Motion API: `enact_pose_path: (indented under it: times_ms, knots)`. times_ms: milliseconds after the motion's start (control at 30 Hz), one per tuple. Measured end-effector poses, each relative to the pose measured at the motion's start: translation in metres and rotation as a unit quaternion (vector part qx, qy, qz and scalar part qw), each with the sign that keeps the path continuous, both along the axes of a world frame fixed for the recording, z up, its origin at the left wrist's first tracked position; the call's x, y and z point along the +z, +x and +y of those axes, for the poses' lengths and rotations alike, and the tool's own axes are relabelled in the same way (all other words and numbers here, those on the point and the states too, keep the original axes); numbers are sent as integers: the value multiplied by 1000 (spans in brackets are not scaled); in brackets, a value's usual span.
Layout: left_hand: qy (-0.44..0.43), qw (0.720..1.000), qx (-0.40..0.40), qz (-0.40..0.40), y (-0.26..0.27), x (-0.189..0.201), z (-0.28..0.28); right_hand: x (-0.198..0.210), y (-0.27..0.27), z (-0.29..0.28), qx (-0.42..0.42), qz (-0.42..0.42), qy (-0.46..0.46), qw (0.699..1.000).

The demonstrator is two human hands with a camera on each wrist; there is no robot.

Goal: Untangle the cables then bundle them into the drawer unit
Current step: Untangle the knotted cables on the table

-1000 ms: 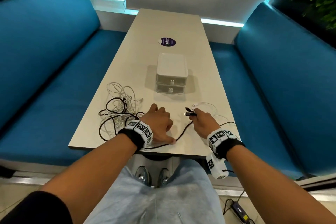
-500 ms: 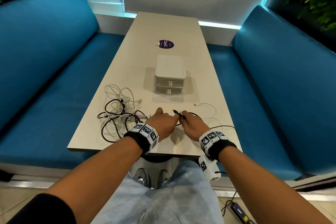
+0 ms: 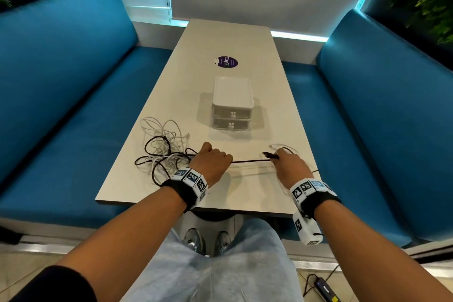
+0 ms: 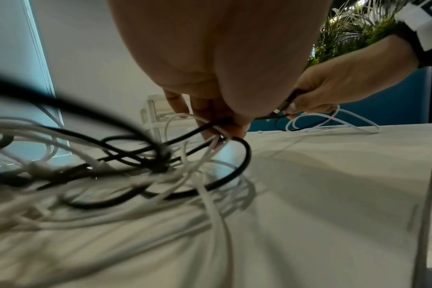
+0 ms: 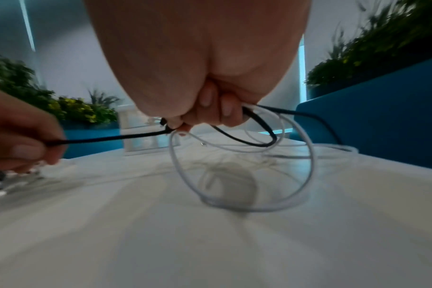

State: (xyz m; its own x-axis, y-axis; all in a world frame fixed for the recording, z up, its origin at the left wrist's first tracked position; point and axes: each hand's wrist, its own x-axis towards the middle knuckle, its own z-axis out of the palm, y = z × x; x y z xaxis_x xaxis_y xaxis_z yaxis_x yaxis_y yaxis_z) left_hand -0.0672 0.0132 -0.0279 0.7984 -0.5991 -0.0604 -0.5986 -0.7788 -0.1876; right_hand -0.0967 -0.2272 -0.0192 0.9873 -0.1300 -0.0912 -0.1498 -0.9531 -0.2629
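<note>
cables [image 3: 161,154] lie in a black-and-white tangle on the table [image 3: 245,37], near its left front edge, just left of the left hand [image 3: 212,163]. one black cable [image 3: 250,161] runs taut between the two hands, low over the tabletop. the left hand's fingers are curled round this cable where it leaves the tangle; in the left wrist view white strands also pass under the fingertips [image 4: 210,134]. the right hand [image 3: 289,167] pinches the black cable close to its plug, fingers closed together, and also holds loops of a white cable [image 5: 296,175] that hang down to the table.

risk, as a judgement: a hard pull to the right while the black cable is still wound through the pile could tighten a knot or drag the whole tangle along the table; the white strands caught under the left fingers could be pulled along with it. the loose white loops at the right hand could snag the black cable again.

drawer unit [image 3: 232,103]: two stacked drawers, both closed, standing behind the hands at mid-table. its contents cannot be told from these views; no cable is seen in it.
</note>
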Motion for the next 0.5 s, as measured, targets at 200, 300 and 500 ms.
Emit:
enact_pose_path:
  times_ms: [200,300,500]
  knots:
    - [-35,999,11,26,5,-6,1,-1,0,-19,-56,6,35,998]
    - [-40,998,17,36,6,-9,-4,8,1,-3,-47,-37,85,995]
    - [-100,994,33,28,5,-6,-10,12,9,48,89,-3,154,984]
